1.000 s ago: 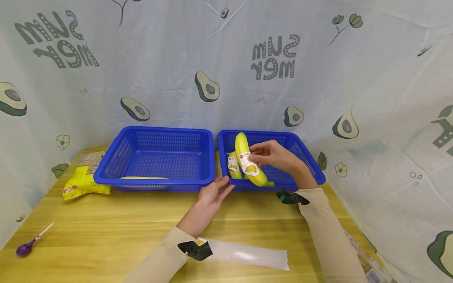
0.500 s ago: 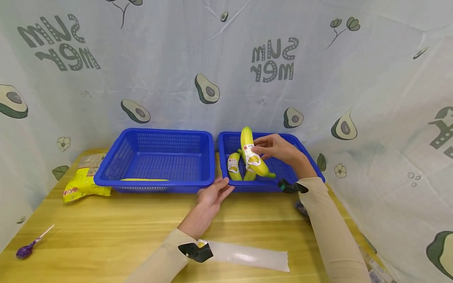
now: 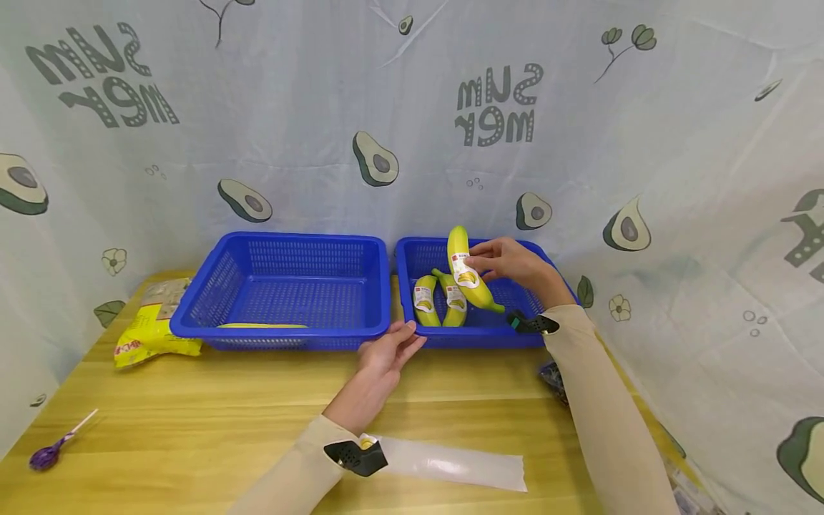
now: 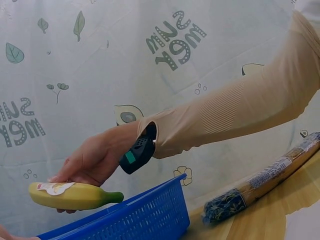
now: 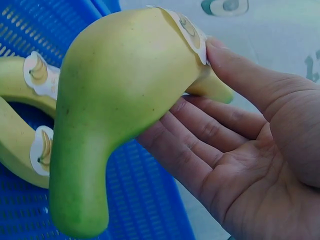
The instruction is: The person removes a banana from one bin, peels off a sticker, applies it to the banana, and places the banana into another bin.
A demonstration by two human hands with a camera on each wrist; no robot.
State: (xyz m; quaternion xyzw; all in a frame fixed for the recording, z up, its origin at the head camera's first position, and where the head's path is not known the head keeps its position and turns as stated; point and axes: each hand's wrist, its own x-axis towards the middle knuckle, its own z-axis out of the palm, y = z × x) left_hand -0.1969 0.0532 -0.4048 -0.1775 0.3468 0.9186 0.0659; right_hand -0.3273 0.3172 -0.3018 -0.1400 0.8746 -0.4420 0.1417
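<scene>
My right hand [image 3: 515,266] holds a yellow banana [image 3: 468,275] with a white label and green stem over the right blue basket [image 3: 489,339]. In the right wrist view, the thumb [image 5: 235,70] presses on the label side and the fingers lie behind the banana. Two more labelled bananas, a left one [image 3: 425,302] and one beside it [image 3: 455,302], lie side by side in that basket's left part. My left hand [image 3: 380,360] grips the basket's front left corner, thumb on the rim.
A larger blue basket [image 3: 283,333] stands left, with a yellow strip [image 3: 264,326] showing inside. A yellow bag [image 3: 154,332], a purple lollipop [image 3: 46,456] and a whitish strip [image 3: 450,461] lie on the table. A long packet [image 4: 260,182] lies right of the baskets. Patterned cloth [image 3: 309,107] hangs behind.
My right hand has moved the banana right and slightly back, away from the two bananas in the basket, which now show more fully. The left hand stays at the corner.
</scene>
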